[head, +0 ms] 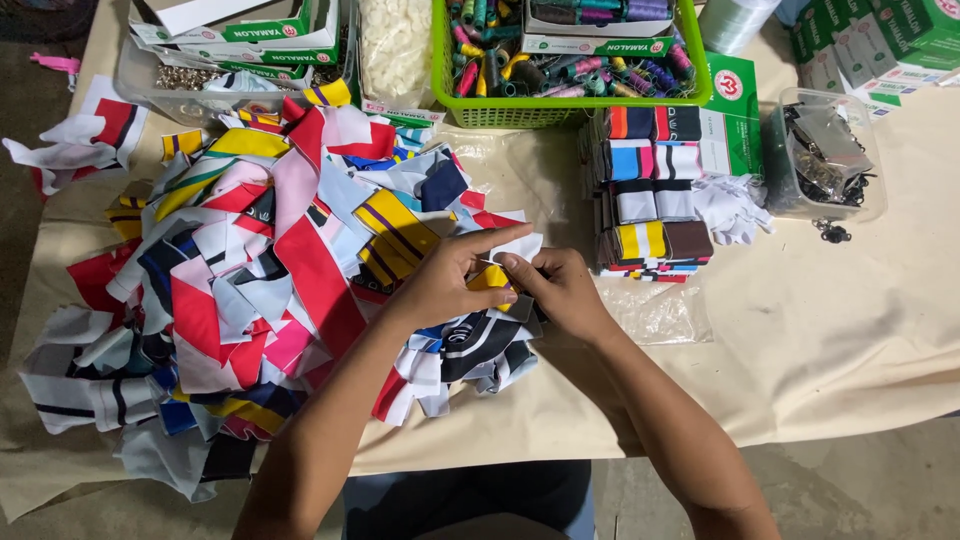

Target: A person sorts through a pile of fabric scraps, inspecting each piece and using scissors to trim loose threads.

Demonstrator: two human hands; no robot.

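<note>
Where the two forearms meet over the cloth-covered table, the scene reads from near to far as follows.

Left hand: the left hand [440, 280] is pinched narrow, thumb and fingers closed on the small yellow fabric piece [490, 279], with the index finger stretched out over it.
Right hand: the right hand [560, 290] is curled tight on the same yellow piece from the other side, fingertips touching those of the left.
Held piece: the yellow fabric piece sits between both hands, just above the near edge of the pile, close to the middle of the table.
Pile: a loose heap of striped collar strips in red, white, navy, yellow and pink [260, 270] spreads to the left and under the hands.
Table cover: a beige cloth [850, 340] lies over the table, with a crinkled clear plastic bag [660, 315] just right of the right hand.
Stack: a neat stack of folded striped strips [655, 205] stands beyond the right hand.
Tub: a clear plastic tub of dark metal parts [825, 160] sits at the right.
Basket: a green plastic basket of coloured thread spools [565, 60] stands at the far edge.
Boxes: green and white cardboard boxes [240, 25] lie far left.
</note>
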